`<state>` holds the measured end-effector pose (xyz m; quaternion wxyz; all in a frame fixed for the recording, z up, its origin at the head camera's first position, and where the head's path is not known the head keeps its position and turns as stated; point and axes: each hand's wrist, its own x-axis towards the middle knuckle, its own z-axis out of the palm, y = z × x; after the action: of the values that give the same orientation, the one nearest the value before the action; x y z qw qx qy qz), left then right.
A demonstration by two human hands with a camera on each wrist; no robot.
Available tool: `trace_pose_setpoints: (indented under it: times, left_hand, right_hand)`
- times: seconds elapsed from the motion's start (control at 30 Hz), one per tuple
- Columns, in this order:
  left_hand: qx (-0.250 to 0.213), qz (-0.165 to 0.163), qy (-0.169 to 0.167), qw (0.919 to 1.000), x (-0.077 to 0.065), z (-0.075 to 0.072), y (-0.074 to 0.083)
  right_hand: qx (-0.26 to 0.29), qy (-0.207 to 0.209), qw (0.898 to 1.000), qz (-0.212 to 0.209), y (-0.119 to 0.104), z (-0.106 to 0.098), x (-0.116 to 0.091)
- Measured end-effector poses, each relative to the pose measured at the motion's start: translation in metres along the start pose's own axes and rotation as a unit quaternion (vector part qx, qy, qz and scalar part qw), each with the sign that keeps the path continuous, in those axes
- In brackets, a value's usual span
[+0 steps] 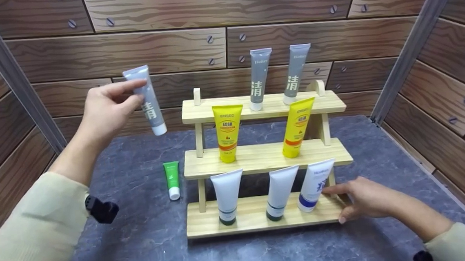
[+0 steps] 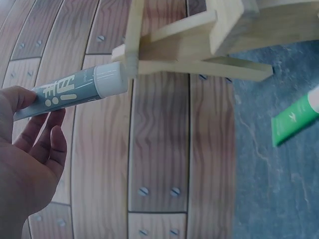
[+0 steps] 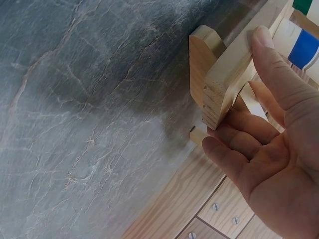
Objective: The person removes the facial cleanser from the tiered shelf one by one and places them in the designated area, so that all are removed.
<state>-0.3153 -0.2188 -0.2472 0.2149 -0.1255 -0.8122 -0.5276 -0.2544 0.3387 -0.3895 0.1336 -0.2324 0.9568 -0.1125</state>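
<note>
My left hand (image 1: 106, 108) pinches a grey-blue squeeze tube (image 1: 155, 111) between thumb and fingers, up in the air left of a three-tier wooden display stand (image 1: 206, 228). The tube's white cap points down in the head view; in the left wrist view the cap (image 2: 110, 79) overlaps the stand. My right hand (image 1: 370, 198) grips the right end of the stand's bottom board (image 3: 227, 74), thumb on its front edge. Close to those fingers stands a white tube with a blue band (image 1: 313, 186). Two more grey-blue tubes, the left one (image 1: 260, 79) among them, stand on the top tier.
Two yellow tubes (image 1: 228, 133) stand on the middle tier, the right one leaning. Two white tubes with dark caps (image 1: 227, 196) share the bottom tier. A small green tube (image 1: 172, 179) lies on the dark marbled tabletop (image 1: 142, 243). Wood-patterned walls (image 1: 161, 53) surround the table.
</note>
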Motion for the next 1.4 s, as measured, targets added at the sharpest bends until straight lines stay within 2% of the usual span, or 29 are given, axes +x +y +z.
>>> trace_pose_setpoints:
  times: [0.2,0.67,1.03,1.23,1.4]
  left_hand:
    - [0.012,-0.018,0.022,0.9995,-0.011,-0.013,-0.019]
    - [-0.017,-0.057,0.010,0.9982,-0.033,-0.024,-0.044]
    - [0.013,-0.057,0.019,0.9981,-0.045,-0.028,-0.068]
    - [0.014,-0.067,0.012,0.9976,-0.051,-0.027,-0.077]
    - [0.019,-0.078,-0.002,0.9968,-0.056,-0.027,-0.083]
  right_hand:
    - [0.012,0.002,1.000,-0.002,-0.002,0.000,0.001]
    - [0.003,-0.005,1.000,-0.010,-0.001,-0.001,0.001]
    - [-0.002,-0.008,1.000,0.003,-0.001,-0.001,0.000]
    - [-0.014,-0.007,1.000,0.011,-0.001,-0.001,0.001]
    - [-0.016,-0.003,1.000,0.001,-0.001,-0.002,0.000]
